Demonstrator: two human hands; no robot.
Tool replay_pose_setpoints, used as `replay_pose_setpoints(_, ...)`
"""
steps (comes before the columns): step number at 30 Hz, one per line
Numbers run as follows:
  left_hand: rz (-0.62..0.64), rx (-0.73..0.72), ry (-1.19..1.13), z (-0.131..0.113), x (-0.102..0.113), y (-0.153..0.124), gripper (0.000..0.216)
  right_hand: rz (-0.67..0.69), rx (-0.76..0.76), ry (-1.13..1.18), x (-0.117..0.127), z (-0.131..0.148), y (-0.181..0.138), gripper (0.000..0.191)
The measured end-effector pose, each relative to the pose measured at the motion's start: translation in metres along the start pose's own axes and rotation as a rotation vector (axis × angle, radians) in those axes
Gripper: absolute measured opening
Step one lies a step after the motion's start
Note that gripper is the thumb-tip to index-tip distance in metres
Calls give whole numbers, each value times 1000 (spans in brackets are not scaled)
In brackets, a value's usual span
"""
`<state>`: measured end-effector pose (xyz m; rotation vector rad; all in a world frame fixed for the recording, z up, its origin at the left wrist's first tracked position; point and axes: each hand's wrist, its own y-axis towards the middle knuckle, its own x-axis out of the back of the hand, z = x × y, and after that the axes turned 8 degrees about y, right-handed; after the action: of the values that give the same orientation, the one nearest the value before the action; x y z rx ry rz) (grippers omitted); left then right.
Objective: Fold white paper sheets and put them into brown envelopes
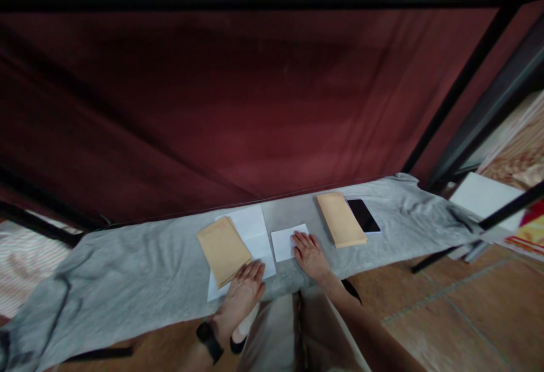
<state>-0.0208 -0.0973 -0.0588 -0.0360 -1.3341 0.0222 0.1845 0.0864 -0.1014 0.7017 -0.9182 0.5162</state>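
Note:
My right hand lies flat, its fingertips resting on a small folded sheet of white paper. Beside the lower corner of a stack of tan envelopes, my left hand is laid with its fingers stretched out over white sheets of paper. The tan stack covers part of these sheets, which show a fold crease. Both hands appear to hold nothing. A second, thicker stack of tan envelopes sits to the right of my right hand.
A phone with a dark screen lies beside the right stack. Grey cloth covers the long narrow surface, wrinkled at both ends. Behind it stands a dark red panel with black bars. A white box-like thing is at the far right.

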Motion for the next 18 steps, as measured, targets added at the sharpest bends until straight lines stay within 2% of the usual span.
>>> replay_pose_setpoints(5,37,-3,72,0,9,-9,67,-3,-1,-10,1,0,0,45)
replay_pose_setpoints(9,86,27,76,4,16,-7,66,-10,-2,-16,3,1,0,44)
replay_pose_setpoints(13,86,122,103,17,11,-11,64,-16,5,-14,3,2,0,44)
replay_pose_setpoints(18,128,166,77,37,6,-28,63,-6,-2,-11,1,1,0,44)
